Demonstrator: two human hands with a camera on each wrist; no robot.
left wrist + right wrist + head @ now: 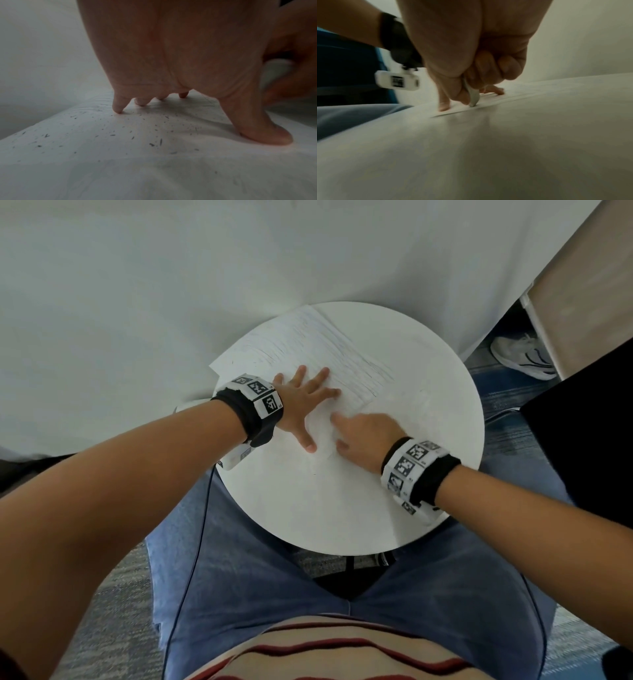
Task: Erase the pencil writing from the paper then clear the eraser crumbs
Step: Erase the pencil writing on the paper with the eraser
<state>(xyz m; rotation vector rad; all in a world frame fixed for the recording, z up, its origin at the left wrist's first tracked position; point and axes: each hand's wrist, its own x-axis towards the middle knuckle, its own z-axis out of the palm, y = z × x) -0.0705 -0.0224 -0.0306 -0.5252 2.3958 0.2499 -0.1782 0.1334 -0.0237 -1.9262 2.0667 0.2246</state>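
Right grip [471,75] curled round eraser [473,97], tip on paper [325,347] | left hand [301,402] flat, fingers spread, pressing paper | paper at tabletop [342,501] 11 o'clock | crumbs [150,144] scattered beside left thumb

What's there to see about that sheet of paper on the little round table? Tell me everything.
The paper is a thin white sheet lying flat and askew on the round white table, its far-left corner overhanging the rim. Faint pencil lines cover its far part. Dark eraser crumbs speckle the near part. The left hand presses it with spread fingers; the right hand rubs a pale eraser on its near edge, where it looks slightly creased.
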